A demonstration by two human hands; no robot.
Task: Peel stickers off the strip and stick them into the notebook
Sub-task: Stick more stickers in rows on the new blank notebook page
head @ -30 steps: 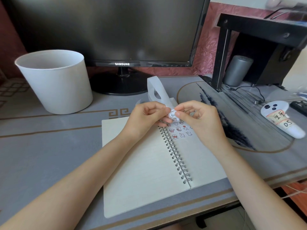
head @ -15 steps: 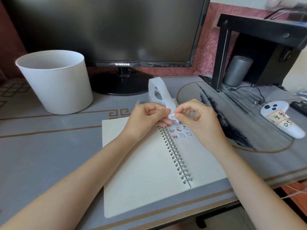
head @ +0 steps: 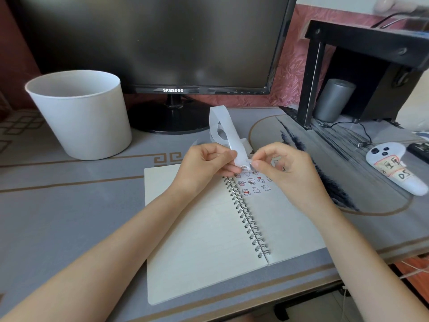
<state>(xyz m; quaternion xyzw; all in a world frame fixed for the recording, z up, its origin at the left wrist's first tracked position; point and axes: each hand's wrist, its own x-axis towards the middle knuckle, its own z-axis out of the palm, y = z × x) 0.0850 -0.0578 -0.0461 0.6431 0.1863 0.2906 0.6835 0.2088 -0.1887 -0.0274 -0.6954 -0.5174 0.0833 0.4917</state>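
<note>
The grey desk with tan border lines (head: pixel 69 217) has the open white spiral-bound notebook (head: pixel 197 228) lying near its front edge. Over the notebook's top edge, the left hand (head: pixel 204 168) pinches the lower end of the white paper sticker strip (head: pixel 226 133). The right hand (head: pixel 285 168) pinches the small round sticker (head: pixel 244 168) there between thumb and forefinger. Bare desk stretches from the notebook left to the white round bucket (head: pixel 81 117).
</note>
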